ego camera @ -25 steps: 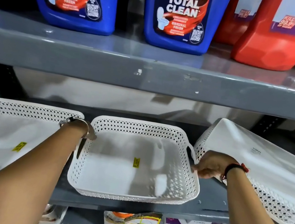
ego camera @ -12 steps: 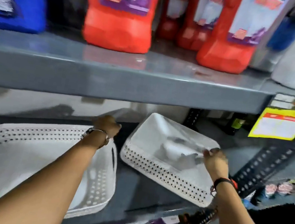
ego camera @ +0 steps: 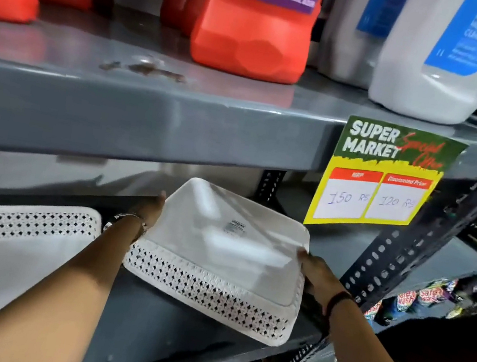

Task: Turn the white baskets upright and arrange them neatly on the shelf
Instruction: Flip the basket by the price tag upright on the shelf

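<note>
We clamp the upturned basket [ego camera: 218, 253] at frame centre between left hand [ego camera: 147, 216] and right hand [ego camera: 315, 272], fingers closed on opposite short sides, base facing up.

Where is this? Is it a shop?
Most likely yes, a supermarket aisle. A price tag on the grey shelf reads "Super Market" and shows two prices. Big red bottles and white bottles of what look like cleaners stand in rows above the white baskets.
</note>
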The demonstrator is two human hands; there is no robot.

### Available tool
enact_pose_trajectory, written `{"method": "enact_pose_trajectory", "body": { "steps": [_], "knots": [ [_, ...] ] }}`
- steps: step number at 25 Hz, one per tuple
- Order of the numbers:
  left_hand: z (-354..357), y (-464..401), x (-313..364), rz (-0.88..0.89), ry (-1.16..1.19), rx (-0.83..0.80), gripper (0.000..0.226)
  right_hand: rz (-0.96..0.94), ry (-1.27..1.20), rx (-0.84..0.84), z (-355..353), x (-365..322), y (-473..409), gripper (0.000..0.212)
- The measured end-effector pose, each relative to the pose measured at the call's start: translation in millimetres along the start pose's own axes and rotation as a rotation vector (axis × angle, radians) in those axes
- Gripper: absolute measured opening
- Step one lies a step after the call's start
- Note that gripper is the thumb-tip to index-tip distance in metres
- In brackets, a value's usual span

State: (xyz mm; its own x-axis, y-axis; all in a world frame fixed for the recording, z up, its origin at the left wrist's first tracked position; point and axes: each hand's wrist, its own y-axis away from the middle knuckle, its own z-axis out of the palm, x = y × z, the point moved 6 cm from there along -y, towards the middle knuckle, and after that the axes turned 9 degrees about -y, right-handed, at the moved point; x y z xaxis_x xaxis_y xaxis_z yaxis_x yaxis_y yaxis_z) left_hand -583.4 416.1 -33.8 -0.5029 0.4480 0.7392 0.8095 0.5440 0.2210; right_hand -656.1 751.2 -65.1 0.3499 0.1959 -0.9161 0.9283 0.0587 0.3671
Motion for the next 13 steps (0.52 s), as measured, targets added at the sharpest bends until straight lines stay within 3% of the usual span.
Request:
{"method": "enact_pose_trajectory", "body": {
  "steps": [5,7,9,11,13],
  "knots": [
    [-13,-2,-18,-0.173,0.395,-0.002,0.064,-0.019,-0.125,0.016,-7,-19,-11,0.029],
    [-31,0,-22,-0.207,0.512,0.060,0.077,-0.123,-0.145,0.022,-17,-43,-7,0.009],
    [-52,10,-12,-0.210,0.605,0.075,0.074,-0.232,-0.229,0.075,-30,-75,7,0.042],
    [-67,20,-1,-0.162,0.579,-0.036,0.048,-0.332,-0.379,0.092,-40,-102,21,0.078],
    [-74,41,0,-0.193,0.423,-0.204,0.036,-0.381,-0.541,0.000,-41,-114,27,0.074]
  ]
}}
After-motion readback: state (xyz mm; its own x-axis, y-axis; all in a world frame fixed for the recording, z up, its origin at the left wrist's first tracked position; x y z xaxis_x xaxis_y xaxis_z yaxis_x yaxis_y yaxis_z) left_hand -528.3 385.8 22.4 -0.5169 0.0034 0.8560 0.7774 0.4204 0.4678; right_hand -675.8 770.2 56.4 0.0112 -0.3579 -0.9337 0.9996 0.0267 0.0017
